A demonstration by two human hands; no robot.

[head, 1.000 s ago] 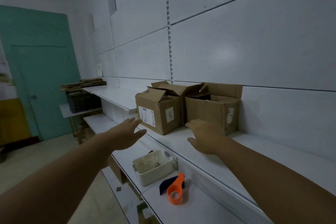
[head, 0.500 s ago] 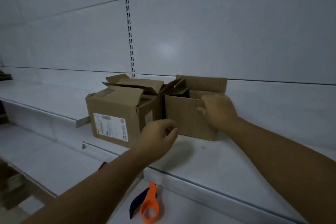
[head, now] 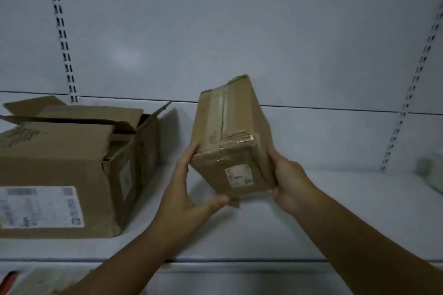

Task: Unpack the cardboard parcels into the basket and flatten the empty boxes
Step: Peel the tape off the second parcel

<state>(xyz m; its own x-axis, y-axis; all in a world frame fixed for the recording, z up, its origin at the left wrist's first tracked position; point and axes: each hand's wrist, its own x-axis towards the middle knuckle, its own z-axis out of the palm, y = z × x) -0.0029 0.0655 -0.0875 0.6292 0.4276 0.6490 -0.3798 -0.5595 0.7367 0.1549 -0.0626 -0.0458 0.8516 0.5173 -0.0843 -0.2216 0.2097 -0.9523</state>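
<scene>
1. Two hands are on one box (head: 236, 141): we hold it tilted in the air above the white shelf (head: 335, 211), its taped side turned up and toward us.
2. Our left hand (head: 184, 196) grips the box's left side, fingers (head: 189, 158) stretched up along the edge and the thumb tucked under the lower corner.
3. Our right hand (head: 288, 184) clasps the right side, palm pressed to the cardboard, fingers wrapped round out of sight behind it.
4. A strip of clear tape (head: 219, 112) runs along the seam of the upper face, between our two hands and above them.
5. A small white label (head: 238, 176) sits on the near end face, just left of our right palm.
6. Left of our left hand, well apart from it, a bigger box (head: 72, 165) stands on the same shelf with its flaps loose and partly raised.
7. That bigger box carries a large white shipping label (head: 40, 207) on its front, blurred beyond reading.
8. Behind both hands rises the pale back wall (head: 239, 31), with slotted rails (head: 62, 31) running up it.
9. The basket is nowhere in our view.
</scene>
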